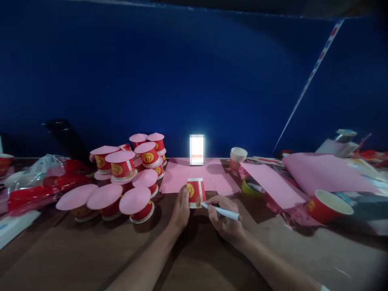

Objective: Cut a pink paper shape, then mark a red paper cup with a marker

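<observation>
My left hand (181, 210) grips a red paper cup (196, 192) with a gold emblem. The cup stands upside down on a pink paper sheet (178, 174) at the middle of the brown table. My right hand (224, 220) holds a white marker pen (222, 211) whose tip touches the cup's lower rim on its right side. Both forearms reach in from the bottom of the view.
Several upturned red cups topped with pink paper cones (135, 200) are piled at the left. More pink sheets (321, 170), a red cup on its side (327, 206), a white cup (238, 157), a tape roll (251, 186) and a bright phone screen (197, 149) lie around. Behind rises a blue wall (194, 81).
</observation>
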Demonstrator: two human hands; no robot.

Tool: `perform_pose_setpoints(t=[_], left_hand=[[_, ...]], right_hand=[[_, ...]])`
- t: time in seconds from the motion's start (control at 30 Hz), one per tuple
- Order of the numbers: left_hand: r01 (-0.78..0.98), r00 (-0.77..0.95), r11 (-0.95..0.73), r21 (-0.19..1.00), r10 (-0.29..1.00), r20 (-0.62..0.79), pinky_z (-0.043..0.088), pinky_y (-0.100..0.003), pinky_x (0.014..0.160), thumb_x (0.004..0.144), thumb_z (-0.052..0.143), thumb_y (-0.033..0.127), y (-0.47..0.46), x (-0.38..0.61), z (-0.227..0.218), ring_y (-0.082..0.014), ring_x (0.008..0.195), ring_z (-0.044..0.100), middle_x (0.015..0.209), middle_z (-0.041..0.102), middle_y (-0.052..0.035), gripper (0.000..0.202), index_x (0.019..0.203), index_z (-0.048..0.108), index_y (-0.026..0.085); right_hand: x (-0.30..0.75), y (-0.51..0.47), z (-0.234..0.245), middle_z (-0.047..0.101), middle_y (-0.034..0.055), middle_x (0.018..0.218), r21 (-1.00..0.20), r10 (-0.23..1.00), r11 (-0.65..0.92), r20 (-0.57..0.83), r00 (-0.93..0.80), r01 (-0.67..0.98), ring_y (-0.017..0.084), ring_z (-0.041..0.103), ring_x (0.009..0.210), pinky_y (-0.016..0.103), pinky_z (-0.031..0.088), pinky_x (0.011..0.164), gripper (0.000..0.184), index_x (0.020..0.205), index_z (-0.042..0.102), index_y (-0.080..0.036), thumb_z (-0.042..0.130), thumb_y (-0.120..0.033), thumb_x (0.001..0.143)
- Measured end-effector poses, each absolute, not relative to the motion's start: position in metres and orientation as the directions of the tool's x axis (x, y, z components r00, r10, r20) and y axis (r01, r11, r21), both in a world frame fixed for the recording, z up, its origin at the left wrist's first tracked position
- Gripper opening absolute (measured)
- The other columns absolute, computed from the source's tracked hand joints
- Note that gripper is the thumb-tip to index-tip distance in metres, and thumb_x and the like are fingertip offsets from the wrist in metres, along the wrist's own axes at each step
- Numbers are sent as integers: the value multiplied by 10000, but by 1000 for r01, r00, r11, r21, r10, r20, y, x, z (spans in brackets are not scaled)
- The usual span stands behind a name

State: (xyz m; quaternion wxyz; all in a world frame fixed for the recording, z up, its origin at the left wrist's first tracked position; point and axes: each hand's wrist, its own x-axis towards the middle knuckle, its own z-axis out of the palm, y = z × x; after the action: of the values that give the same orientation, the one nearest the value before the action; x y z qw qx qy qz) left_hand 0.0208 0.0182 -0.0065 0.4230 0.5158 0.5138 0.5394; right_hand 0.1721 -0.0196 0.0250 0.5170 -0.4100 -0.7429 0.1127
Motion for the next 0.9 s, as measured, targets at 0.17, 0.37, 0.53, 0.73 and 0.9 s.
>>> perform_pose_setpoints(t=[0.17,0.37,0.53,0.73,0.9], left_hand=[[66,-105,-117,991,987,123,404,-336,891,875,276,464,18,21,-5,-207,978,557,1063,621,-90,445,1035,555,156],[67,-130,-123,990,983,131,419,-336,866,870,289,472,17,22,-3,-211,947,568,1024,637,-84,436,984,576,164],[15,-92,-105,994,990,106,424,-330,872,854,315,500,17,22,-4,-220,990,566,1101,619,-101,456,995,573,151],[68,-156,-90,994,983,100,361,-324,955,867,316,449,18,21,-5,-213,1114,506,1182,580,-111,430,1070,550,151],[28,-95,-107,994,990,109,387,-344,925,864,291,493,17,21,-5,-220,1047,542,1142,595,-120,487,1067,549,134]], right_hand=[[171,-20,28,642,35,715,-592,717,642,689,-107,487,149,597,638,260,486,618,100,806,614,-174,515,-181,791],[171,-19,28,646,26,697,-575,704,671,693,-155,468,143,603,622,251,487,601,100,759,608,-186,512,-174,785],[171,-19,27,651,37,725,-577,705,658,698,-125,484,157,607,648,269,497,618,102,814,609,-190,507,-186,804],[171,-20,27,635,23,682,-579,712,653,688,-136,489,146,594,606,256,486,589,100,787,612,-184,512,-195,797],[171,-20,29,653,36,716,-596,715,641,693,-94,484,155,612,642,259,497,606,109,806,617,-181,509,-197,805]])
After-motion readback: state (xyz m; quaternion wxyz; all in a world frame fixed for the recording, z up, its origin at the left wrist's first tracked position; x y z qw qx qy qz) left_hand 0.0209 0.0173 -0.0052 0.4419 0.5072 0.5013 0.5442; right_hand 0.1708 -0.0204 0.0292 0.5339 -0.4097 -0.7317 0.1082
